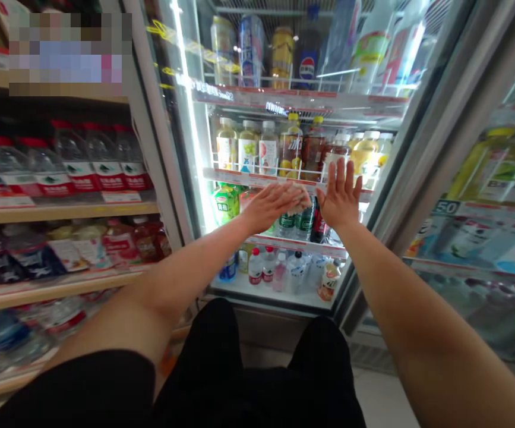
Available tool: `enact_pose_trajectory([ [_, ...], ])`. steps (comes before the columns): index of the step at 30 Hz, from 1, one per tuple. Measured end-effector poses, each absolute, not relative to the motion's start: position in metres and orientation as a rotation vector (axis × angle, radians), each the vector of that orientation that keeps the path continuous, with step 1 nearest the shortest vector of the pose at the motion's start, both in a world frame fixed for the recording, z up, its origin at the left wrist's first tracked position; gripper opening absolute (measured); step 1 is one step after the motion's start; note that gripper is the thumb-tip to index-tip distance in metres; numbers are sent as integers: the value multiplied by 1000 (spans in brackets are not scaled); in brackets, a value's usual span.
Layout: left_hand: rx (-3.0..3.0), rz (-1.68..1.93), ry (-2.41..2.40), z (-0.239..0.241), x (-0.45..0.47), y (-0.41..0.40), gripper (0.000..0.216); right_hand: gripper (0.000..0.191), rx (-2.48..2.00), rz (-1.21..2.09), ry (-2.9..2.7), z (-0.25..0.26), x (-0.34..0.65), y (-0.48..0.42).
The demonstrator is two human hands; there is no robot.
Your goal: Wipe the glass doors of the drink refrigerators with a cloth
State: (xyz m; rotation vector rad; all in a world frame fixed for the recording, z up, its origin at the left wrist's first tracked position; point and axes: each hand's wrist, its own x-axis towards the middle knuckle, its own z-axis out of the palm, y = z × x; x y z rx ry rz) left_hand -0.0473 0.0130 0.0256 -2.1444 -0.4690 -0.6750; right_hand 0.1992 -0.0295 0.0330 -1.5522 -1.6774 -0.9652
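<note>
My left hand (pixel 269 206) presses a crumpled, pale cloth (pixel 302 198) against the glass door (pixel 257 107) of a lit drinks fridge, its fingers laid over the cloth. Part of the cloth sticks out past the fingertips. Just to the right, my right hand (pixel 341 199) is spread against the door with the fingers apart and nothing in it. Behind the glass, between and below the hands, stand green-labelled bottles (pixel 287 221) and a dark bottle with a red label (pixel 319 223).
Shelves (pixel 74 209) of red-capped water bottles (pixel 72 154) stand to the left. A metal door frame (pixel 422 160) and another glass-fronted fridge with drinks (pixel 484 238) are on the right. My knees (pixel 217 333) are close to the fridge's base.
</note>
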Motion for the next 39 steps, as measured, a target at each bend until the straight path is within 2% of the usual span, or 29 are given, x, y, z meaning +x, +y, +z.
enact_pose_trajectory([
  [5,-2138,-620,-512,-10,-50,6,69,70,-1548,-964,-1678,32,199,-28],
  [10,-2270,-347,-366,-38,-49,-5,61,71,-1570,-949,-1676,33,197,-30],
  [18,-2248,-373,-218,-75,-40,-5,52,69,-1539,-962,-1656,31,196,-30],
  [21,-2182,-442,-265,-62,-45,-1,55,69,-1538,-971,-1656,30,195,-29],
  [26,-2035,-744,-516,-14,-55,2,66,70,-1529,-981,-1649,29,195,-28],
  [30,-1904,-962,-772,-2,-57,-2,61,71,-1543,-975,-1659,29,196,-27],
  [35,-1946,-883,-689,-13,-63,0,62,70,-1524,-982,-1640,27,195,-28],
  [39,-1935,-904,-679,5,-71,8,64,70,-1529,-985,-1639,28,194,-29],
])
